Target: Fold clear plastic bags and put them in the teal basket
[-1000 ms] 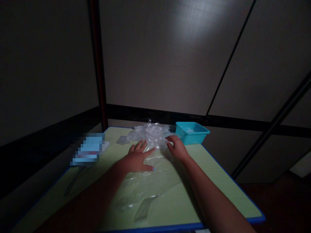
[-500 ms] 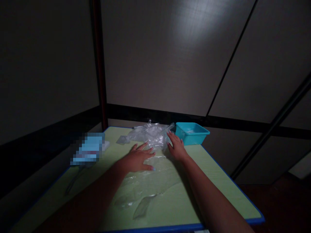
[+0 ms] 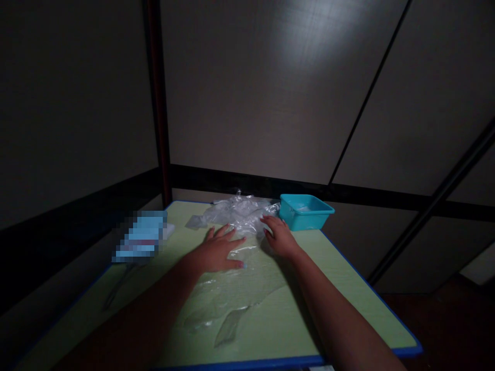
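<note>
A clear plastic bag [image 3: 247, 288] lies spread over the green tabletop, its surface wrinkled and shiny. My left hand [image 3: 218, 252] rests flat on its left side with the fingers spread. At the far right of the sheet, my right hand [image 3: 281, 238] has its fingers stretched out and slightly bent, touching or just above the plastic. Beyond both hands sits a crumpled heap of clear plastic [image 3: 240, 210]. Whether the heap and the flat sheet are one piece I cannot tell.
A turquoise basket [image 3: 309, 220] stands at the table's back right corner. On the left edge lies a blurred-out blue item [image 3: 143, 236] with a dark cord-like strip [image 3: 119, 286] near it. The green table [image 3: 348, 299] has a blue rim; panelled walls stand behind and left.
My right hand has drawn back slightly toward me and left, its fingers more bent. The left hand has barely shifted. The near end of the plastic has moved a little to the right.
</note>
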`<state>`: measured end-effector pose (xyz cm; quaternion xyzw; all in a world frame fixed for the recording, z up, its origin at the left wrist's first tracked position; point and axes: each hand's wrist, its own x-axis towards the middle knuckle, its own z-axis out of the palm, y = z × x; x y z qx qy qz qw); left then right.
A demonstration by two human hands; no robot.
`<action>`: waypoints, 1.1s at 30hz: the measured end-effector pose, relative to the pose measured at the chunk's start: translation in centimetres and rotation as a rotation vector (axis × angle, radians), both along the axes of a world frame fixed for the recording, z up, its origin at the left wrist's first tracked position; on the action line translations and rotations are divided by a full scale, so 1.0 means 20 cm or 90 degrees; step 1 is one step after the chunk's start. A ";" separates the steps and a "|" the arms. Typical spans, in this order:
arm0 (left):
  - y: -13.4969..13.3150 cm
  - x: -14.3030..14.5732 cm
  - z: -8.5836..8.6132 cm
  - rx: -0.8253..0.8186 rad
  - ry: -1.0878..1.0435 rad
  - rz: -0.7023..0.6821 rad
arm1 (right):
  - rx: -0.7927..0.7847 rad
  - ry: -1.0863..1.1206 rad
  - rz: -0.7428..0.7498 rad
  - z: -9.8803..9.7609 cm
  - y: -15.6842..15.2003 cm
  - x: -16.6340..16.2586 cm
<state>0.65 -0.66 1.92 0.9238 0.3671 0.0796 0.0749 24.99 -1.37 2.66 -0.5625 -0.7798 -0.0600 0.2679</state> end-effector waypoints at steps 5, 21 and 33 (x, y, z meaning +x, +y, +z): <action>0.00 0.00 0.02 0.018 -0.039 -0.009 | 0.033 0.032 0.046 0.05 -0.02 -0.02; -0.02 0.01 0.07 0.074 -0.132 -0.031 | -0.064 -0.004 0.122 0.03 -0.03 -0.03; -0.02 -0.02 0.06 0.022 -0.130 -0.053 | -0.277 0.000 0.090 0.05 -0.07 -0.01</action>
